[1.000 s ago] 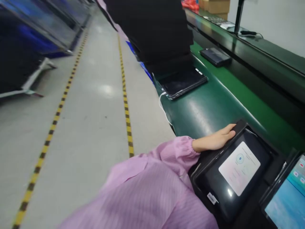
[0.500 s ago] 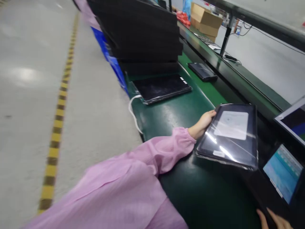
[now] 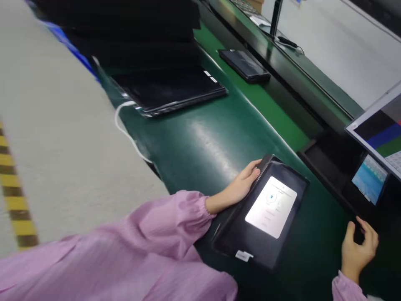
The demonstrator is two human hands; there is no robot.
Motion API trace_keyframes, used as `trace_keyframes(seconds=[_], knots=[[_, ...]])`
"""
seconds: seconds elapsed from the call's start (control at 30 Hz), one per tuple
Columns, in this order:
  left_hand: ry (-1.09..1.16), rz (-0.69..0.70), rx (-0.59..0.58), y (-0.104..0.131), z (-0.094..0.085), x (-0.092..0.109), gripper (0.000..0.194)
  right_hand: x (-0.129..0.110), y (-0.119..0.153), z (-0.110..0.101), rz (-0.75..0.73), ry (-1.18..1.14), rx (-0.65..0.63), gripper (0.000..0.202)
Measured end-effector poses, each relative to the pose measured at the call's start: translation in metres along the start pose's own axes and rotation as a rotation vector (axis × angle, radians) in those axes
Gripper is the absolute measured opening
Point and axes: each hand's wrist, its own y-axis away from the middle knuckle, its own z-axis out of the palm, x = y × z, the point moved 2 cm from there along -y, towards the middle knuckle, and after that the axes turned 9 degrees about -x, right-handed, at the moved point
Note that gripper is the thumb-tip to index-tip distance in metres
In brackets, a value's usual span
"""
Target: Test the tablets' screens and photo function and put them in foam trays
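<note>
A black tablet (image 3: 232, 234) with a lit white panel on its screen is tilted low over the green bench. Its left edge is in my left hand (image 3: 239, 186), with the thumb near the upper corner. A small white label shows at its lower end. At the right, my right hand (image 3: 359, 248) is by the near end of a black tray (image 3: 319, 169). Its thumb and forefinger curve apart, and nothing shows between them. Whether the fingertips touch the tray, I cannot tell. In the tray leans a small device with a blue lit screen (image 3: 369, 179).
Black tablets in clear wrap (image 3: 175, 90) lie farther up the bench (image 3: 200, 138), before a dark upright panel (image 3: 134, 33). A white cable (image 3: 125, 129) hangs off the left edge. Another black device (image 3: 244, 65) lies on the green strip. A monitor (image 3: 379, 129) stands at right.
My left hand has brought the tablet lower and nearer, and its screen panel shows brighter. The tray sits farther forward. My right hand has come more into view. The camera has turned right.
</note>
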Motion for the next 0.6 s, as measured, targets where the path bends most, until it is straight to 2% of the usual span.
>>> trace_keyframes(seconds=[0.07,0.13,0.23,0.37,0.47,0.53,0.6], knots=[[0.148,-0.072,-0.011,0.004,0.002,0.006,0.058,-0.019,0.018,0.002,-0.029,-0.001,-0.063,0.024],[0.22,-0.113,0.009,-0.005,-0.006,0.009,0.051,-0.031,0.027,0.006,-0.053,0.019,-0.131,0.025],[0.14,-0.056,-0.048,-0.036,-0.016,0.011,0.047,-0.019,0.017,0.008,0.002,0.025,-0.107,0.031],[0.139,0.01,-0.215,-0.07,-0.014,0.014,0.048,0.035,-0.029,-0.003,0.189,0.083,0.061,0.045],[0.176,0.023,-0.254,-0.075,-0.012,0.015,0.048,0.066,-0.078,-0.018,0.283,0.133,0.044,0.044],[0.214,0.014,-0.233,-0.072,-0.013,0.014,0.049,0.069,-0.114,-0.025,0.299,0.148,-0.041,0.039],[0.238,0.013,-0.198,-0.067,-0.017,0.014,0.048,0.054,-0.148,-0.028,0.254,0.144,-0.161,0.037]])
